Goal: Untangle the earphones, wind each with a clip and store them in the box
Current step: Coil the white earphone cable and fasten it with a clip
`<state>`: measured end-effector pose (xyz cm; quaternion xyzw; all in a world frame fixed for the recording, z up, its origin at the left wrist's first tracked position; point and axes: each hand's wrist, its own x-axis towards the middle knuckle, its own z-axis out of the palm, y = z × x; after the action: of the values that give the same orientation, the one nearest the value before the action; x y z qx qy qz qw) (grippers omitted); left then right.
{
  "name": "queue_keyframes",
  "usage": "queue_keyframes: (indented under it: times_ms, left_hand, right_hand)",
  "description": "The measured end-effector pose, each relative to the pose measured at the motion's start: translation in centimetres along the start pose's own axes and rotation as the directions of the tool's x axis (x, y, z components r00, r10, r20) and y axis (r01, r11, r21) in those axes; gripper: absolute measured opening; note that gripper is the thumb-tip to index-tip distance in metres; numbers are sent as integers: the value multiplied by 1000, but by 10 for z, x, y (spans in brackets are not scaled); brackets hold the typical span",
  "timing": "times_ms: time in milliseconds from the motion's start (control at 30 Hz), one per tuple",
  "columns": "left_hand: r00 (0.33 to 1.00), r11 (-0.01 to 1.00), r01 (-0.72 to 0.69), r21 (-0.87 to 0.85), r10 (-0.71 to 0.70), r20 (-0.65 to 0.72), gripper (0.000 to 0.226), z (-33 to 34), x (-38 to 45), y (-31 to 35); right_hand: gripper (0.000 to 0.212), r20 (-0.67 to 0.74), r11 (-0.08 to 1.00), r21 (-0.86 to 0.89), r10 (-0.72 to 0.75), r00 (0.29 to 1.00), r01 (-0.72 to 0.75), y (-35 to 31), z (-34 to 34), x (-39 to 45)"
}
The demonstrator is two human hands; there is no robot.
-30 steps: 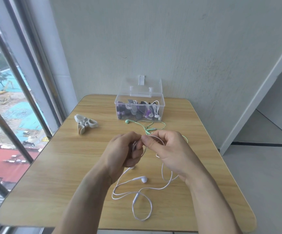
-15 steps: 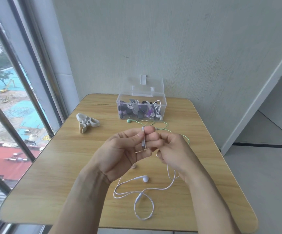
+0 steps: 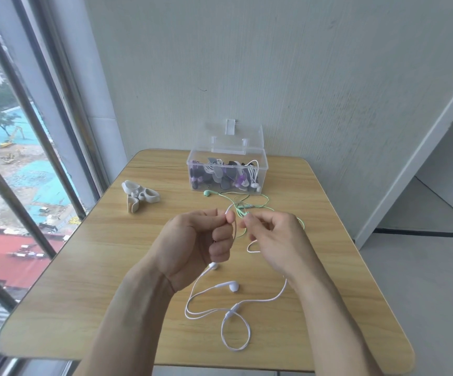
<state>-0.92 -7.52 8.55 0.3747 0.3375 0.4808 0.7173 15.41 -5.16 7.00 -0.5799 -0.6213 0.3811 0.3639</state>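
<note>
We are working over a pale wood-grain table [image 3: 84, 267] with rounded corners. Our left hand [image 3: 192, 245] is curling into a loose fist and pinching the thin white earphone [image 3: 228, 287] cord near its top between thumb and forefinger. Our right hand [image 3: 274, 240], just beside it at three o'clock, is pinching the mint-green earphone [image 3: 207, 193] cord where the two cords are crossing; the exact crossing is lying behind our fingers, so we cannot tell how they are tangled. The hands are sitting close but not touching.

The white cord is glossy and round, trailing toward six o'clock in a double loop and a closed oval ring, with one smooth bud lying free on the wood and another hanging below our left fist. The green cord is running toward twelve o'clock, its bud resting against the box [image 3: 262, 169].

That box is clear hard plastic, lid standing open against the ribbed wall, holding wound earphones in white, grey and purple; we cannot count them. At ten o'clock, white and beige clips [image 3: 138, 196] are lying clustered. We are seeing no readable writing anywhere.
</note>
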Motion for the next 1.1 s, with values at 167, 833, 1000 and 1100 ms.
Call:
queue_keyframes:
  times_ms: [167, 833, 1000, 1100]
  left_hand:
    - [989, 983, -142, -114, 134, -70, 17, 0, 1, 3]
    - [969, 742, -113, 661, 229, -92, 18, 2, 3, -9]
    - [981, 745, -30, 666, 150, -124, 29, 1, 2, -4]
    - [976, 721, 58, 690, 103, -189, 37, -6, 1, -1]
  right_hand:
    - [26, 87, 998, -62, 3, 996, 2, 2, -3, 1]
    - [33, 362, 986, 112, -159, 919, 127, -9, -14, -9]
    - [35, 353, 976, 131, -208, 912, 172, -9, -14, -9]
    - [30, 284, 970, 111, -240, 929, 216, -6, -17, -7]
